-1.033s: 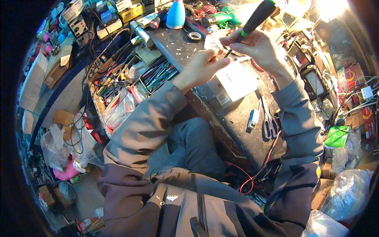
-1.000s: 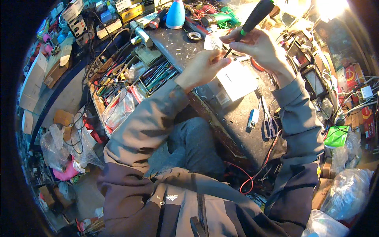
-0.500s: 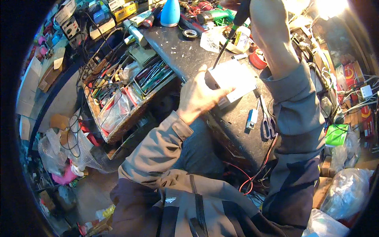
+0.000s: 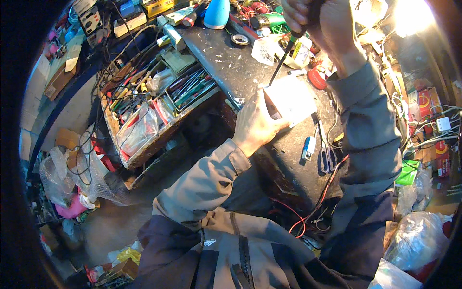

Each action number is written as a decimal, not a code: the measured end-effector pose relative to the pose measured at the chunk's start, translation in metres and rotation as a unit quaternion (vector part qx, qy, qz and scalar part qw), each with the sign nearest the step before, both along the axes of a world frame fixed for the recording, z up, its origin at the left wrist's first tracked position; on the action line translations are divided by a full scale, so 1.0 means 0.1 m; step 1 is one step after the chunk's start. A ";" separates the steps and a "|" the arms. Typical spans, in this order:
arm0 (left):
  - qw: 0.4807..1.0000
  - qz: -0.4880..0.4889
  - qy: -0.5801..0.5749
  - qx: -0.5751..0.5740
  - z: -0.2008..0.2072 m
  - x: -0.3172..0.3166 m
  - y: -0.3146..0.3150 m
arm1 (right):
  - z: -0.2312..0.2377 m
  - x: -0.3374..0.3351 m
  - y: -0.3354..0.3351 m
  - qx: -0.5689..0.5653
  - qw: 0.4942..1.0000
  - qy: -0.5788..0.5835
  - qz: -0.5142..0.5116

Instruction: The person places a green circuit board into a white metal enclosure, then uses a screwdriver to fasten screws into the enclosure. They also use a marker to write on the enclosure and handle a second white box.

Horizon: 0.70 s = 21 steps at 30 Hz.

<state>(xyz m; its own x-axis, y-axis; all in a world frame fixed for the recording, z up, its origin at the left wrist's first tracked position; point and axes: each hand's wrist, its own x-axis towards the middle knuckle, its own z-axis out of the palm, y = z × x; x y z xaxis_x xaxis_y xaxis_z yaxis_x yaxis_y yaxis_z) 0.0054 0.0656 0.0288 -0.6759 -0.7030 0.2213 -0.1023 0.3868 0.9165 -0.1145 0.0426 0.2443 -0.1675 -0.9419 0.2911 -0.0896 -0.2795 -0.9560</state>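
A white, box-shaped casing (image 4: 299, 98) stands on the dark bench, its top washed out by bright light. My left hand (image 4: 255, 126) grips its near left side, thumb along the front and fingers behind. Above, my right hand (image 4: 329, 26) is closed around the dark handle of a long screwdriver (image 4: 285, 57). The thin shaft slants down to the left, and its tip meets the far left edge of the casing. What the tip touches is too small to make out.
Scissors (image 4: 327, 156) and a small blue-and-white block (image 4: 308, 148) lie right of the casing. Beyond are a tape roll (image 4: 240, 40), a blue bottle (image 4: 216, 15) and a red round container (image 4: 317, 77). An open drawer (image 4: 139, 161) of tools stands at left; cables (image 4: 423, 130) crowd the right.
The view has shifted slightly. My right hand's fingers now show around the screwdriver handle, and the casing looks turned a little. Both hands keep their holds.
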 end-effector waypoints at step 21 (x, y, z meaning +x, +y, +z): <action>0.993 -0.038 0.081 0.071 -0.19 -0.07 -0.02 | -0.21 -0.15 0.12 -0.158 0.976 -0.029 -0.149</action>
<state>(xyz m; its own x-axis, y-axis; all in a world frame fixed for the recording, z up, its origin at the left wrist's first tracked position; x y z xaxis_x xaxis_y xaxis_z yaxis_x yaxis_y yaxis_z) -0.0020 0.0633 0.0096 -0.6911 -0.6837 0.2342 0.0754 0.2541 0.9642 -0.1300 0.0546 0.2230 -0.4448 -0.7139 0.5408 -0.1604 -0.5306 -0.8323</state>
